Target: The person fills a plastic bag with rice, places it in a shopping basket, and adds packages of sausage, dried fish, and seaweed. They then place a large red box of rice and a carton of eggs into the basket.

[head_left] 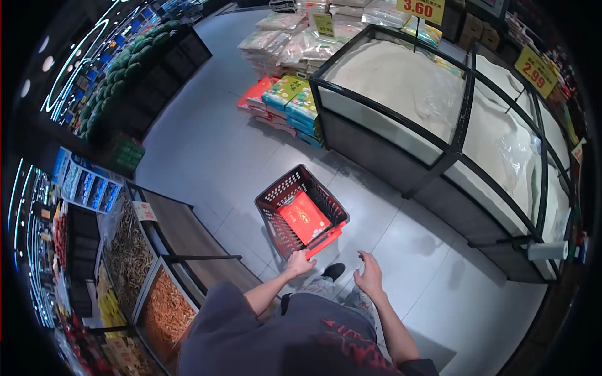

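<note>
Gripping the red handle (326, 240) of the basket (274, 230) with the left hand (300, 264); holding the right hand (370, 274) open, near the basket. Can see a red package (304, 217) inside (gold lettering, too small to read) and, beyond the basket rightward, signs reading 3.60 (419, 9) and 2.99 (535, 71).

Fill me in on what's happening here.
A person stands in a shop aisle with the left hand on the red handle of a shopping basket. A flat red package lies inside it. The right hand is off the basket, holding nothing that shows. Glass-sided bins of a pale, loose product stand ahead to the right, beside stacked bags.
</note>
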Available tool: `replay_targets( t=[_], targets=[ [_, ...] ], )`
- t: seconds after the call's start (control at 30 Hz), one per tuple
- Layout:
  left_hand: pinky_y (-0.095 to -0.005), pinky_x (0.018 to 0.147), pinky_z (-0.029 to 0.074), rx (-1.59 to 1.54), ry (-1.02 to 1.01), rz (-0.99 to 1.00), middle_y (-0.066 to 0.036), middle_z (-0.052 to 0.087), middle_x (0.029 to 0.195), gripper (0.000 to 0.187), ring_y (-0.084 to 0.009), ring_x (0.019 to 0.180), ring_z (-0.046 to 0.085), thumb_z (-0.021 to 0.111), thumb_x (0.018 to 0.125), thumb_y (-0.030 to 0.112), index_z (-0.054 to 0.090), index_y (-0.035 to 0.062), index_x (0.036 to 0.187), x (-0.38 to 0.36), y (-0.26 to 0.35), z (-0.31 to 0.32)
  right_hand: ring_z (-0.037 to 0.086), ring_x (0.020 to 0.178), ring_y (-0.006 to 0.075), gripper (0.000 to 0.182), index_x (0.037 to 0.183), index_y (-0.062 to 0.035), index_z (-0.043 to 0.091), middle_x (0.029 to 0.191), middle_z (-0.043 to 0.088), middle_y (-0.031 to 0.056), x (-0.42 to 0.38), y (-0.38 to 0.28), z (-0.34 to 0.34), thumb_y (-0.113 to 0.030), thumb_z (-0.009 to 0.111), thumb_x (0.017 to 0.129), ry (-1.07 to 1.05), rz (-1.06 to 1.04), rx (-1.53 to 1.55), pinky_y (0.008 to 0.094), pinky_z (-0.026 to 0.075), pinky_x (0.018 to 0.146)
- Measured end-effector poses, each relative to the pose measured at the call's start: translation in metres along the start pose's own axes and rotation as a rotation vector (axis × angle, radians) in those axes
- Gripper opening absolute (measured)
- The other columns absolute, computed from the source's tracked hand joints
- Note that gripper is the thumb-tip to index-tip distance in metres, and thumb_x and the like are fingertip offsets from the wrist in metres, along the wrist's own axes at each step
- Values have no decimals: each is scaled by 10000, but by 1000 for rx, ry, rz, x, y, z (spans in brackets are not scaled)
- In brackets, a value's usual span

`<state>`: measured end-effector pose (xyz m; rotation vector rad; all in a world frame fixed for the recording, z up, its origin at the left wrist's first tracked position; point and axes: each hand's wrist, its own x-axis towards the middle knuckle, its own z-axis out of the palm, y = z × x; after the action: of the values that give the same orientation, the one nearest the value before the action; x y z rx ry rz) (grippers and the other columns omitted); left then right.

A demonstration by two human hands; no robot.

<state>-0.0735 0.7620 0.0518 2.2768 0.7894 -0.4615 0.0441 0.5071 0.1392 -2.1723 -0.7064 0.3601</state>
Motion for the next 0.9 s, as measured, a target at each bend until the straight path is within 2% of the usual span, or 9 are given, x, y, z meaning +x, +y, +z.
replay_targets(
  t=[0.07,0.13,0.27,0.33,0.37,0.4,0.47,0.7,0.9],
  targets=[
    [-458,863,546,118,147,-165,-228,703,975,481,-375,941,682,714,741,362,699,115,1154,-6,8,2,498,1227,342,749,1378,-27,398,1319,498,205,37,-7,15,-38,665,679,-171,-249,-39,437,428,1026],
    [-454,845,551,91,188,-244,-200,714,963,443,-352,926,692,716,722,343,728,142,1117,-1,13,0,469,1254,345,845,1425,-29,342,1365,438,225,67,-15,40,-70,690,656,-266,-490,-238,458,408,1044],
    [-462,812,557,59,340,-258,-196,714,881,318,-353,883,699,687,708,255,758,125,989,-6,10,0,494,1239,336,744,1337,-32,473,1288,514,229,115,-20,102,-129,719,642,-379,-872,-537,468,385,1060],
    [-465,803,559,68,283,-208,-205,708,843,245,-363,849,701,671,714,221,762,107,910,-6,12,-14,629,1061,328,535,1147,-44,630,1076,654,205,134,-17,132,-187,739,642,-533,-754,-472,462,477,942],
    [-466,787,564,74,258,-201,-199,707,825,214,-364,824,704,676,704,212,762,102,866,-1,4,-9,695,785,330,259,858,-57,710,788,695,156,145,-19,140,-238,730,674,-644,-616,-513,465,540,759],
    [-459,772,569,72,246,-165,-198,708,826,212,-362,812,706,676,699,206,762,113,869,-3,3,-15,695,785,330,259,858,-57,710,788,695,156,161,-21,143,-238,730,674,-658,-660,-539,465,540,759],
    [-459,758,572,41,243,-151,-200,708,811,195,-351,803,711,656,713,199,757,94,842,6,-8,-20,688,621,321,239,736,-90,703,665,673,144,183,-24,147,-328,692,724,-760,-778,-629,451,555,608],
    [-458,701,566,-14,311,-78,-192,709,781,202,-331,740,718,586,774,165,745,43,803,61,-35,-72,690,665,320,256,689,-107,693,670,678,136,264,-56,187,-355,665,746,-854,-749,-738,448,550,645],
    [-464,713,563,-51,389,-98,-212,700,765,206,-353,741,713,598,763,169,748,38,814,148,-93,-155,690,672,317,239,665,-111,696,673,680,130,367,-120,254,-343,672,718,-757,-711,-755,438,555,651]
  ],
)
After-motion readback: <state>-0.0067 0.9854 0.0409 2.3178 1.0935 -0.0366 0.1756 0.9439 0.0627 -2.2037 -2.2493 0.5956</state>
